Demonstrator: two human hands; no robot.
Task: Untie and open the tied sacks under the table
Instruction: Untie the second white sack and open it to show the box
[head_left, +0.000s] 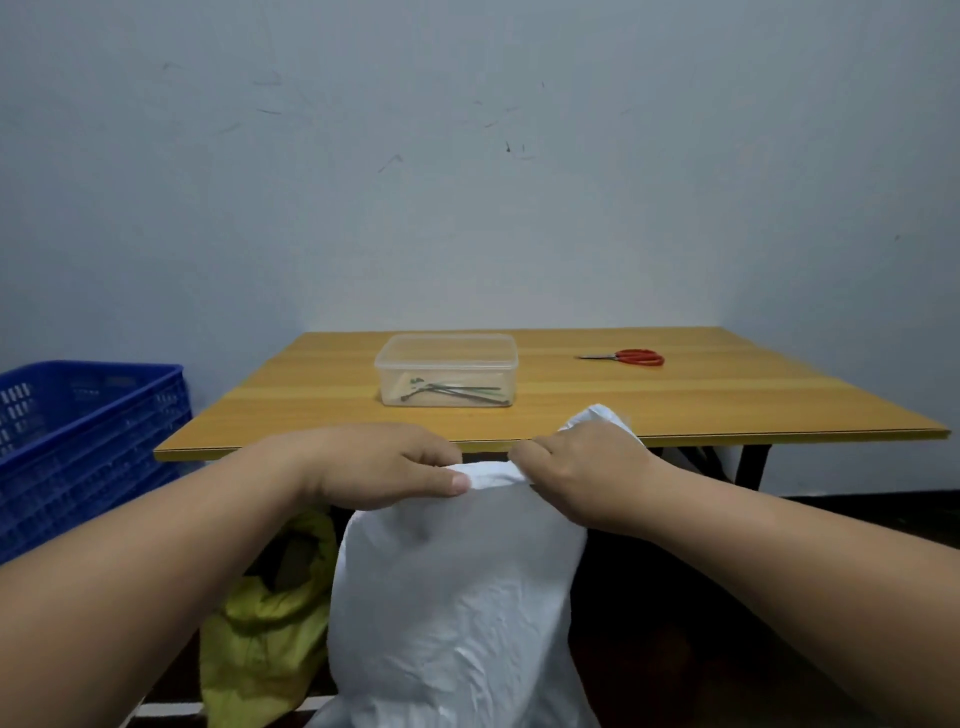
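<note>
Centrally, wooden table (675, 405) with scissors (631, 357) against pale wall (467, 156).

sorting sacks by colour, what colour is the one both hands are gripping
White: the crinkled white plastic sack, gripped at its top by both hands, shows best in the head view.

White sack (457, 597): plain white, creased, no print visible. Second sack (265, 623), at eight o'clock of the white one: yellow-green, unpatterned. Table (675, 400): yellow-orange wood grain in lengthwise bands, dark legs. Box (447, 369): clear plastic, holding dark and green ties. Scissors (631, 357), at three o'clock of the box: red handles, grey blades. Crate (78, 441): blue, slotted lattice sides. Wall (467, 156): pale grey-blue, dark scuff marks.
</note>
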